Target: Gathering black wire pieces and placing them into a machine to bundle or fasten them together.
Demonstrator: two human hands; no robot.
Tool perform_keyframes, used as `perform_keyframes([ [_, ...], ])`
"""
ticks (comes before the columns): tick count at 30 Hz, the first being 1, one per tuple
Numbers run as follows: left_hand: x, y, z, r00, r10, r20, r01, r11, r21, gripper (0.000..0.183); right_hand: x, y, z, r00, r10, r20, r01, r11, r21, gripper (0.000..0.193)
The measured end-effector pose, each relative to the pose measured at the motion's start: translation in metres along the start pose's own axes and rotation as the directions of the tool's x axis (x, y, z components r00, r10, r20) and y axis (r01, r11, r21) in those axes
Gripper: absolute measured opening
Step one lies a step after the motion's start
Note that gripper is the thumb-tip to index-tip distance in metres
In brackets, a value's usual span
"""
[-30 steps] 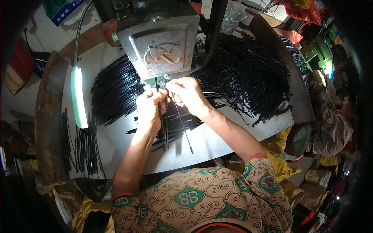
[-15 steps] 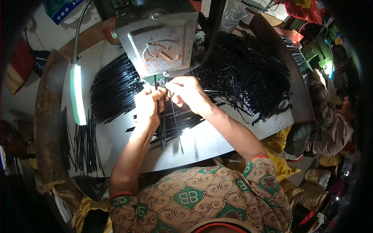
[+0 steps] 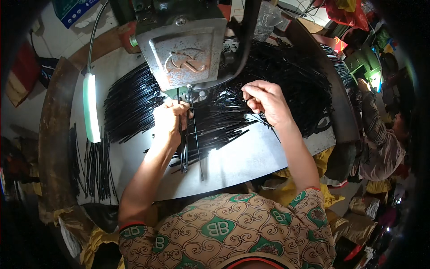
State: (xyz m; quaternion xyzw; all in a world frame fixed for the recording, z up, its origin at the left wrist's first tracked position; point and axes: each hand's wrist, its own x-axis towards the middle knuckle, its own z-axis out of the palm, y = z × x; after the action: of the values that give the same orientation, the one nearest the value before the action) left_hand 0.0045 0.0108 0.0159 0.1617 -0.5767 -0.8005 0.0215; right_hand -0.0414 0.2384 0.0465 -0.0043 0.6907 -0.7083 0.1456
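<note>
My left hand (image 3: 168, 120) is closed around a few thin black rods (image 3: 184, 154), just beneath the head of a green and grey machine (image 3: 188, 47). The rods hang down toward the table's near edge. Beside them, one thinner rod (image 3: 197, 143) slants down from under the machine head. Off to the right, my right hand (image 3: 269, 102) is raised with curled fingers, thumb against forefinger, at the edge of a big heap of black rods (image 3: 300, 85). Whether anything is in those fingers is hidden.
A lit lamp (image 3: 91, 107) on a bendy neck stands left of the machine. More black rods (image 3: 134, 103) lie in rows on the pale table (image 3: 233, 168), which has a raised brown rim (image 3: 53, 130). At far right a co-worker (image 3: 380, 134) sits at another green machine (image 3: 365, 65).
My right hand has left the spot beside my left hand and moved right, over to the heap. My left hand stays under the machine with its rods.
</note>
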Motion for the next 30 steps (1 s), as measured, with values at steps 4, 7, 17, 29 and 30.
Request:
perform_keyframes([
  [4,-0.002,0.001,0.001,1.0,0.021,-0.018,-0.022,0.999,-0.03,0.004,-0.003,-0.004,-0.011,1.0,-0.024,-0.02,0.023,0.999,-0.039,0.011],
  [7,-0.005,0.006,-0.001,1.0,-0.003,0.017,0.003,1.0,-0.002,0.006,-0.005,-0.006,-0.012,0.999,-0.031,-0.016,0.03,0.998,-0.046,0.01],
  [17,-0.041,0.072,-0.123,0.998,0.035,0.046,-0.058,0.666,0.744,0.011,-0.001,-0.001,-0.032,0.995,-0.08,0.061,0.1,0.882,-0.46,0.011],
  [29,-0.052,0.032,-0.051,0.716,0.408,0.567,-0.563,-0.144,0.814,0.008,0.019,0.016,-0.002,0.905,-0.313,0.288,0.345,0.143,-0.928,0.01],
  [30,-0.047,0.022,-0.033,0.692,0.417,0.589,-0.557,-0.211,0.803,0.01,0.022,0.019,0.0,0.866,-0.387,0.317,0.399,0.152,-0.904,0.011],
])
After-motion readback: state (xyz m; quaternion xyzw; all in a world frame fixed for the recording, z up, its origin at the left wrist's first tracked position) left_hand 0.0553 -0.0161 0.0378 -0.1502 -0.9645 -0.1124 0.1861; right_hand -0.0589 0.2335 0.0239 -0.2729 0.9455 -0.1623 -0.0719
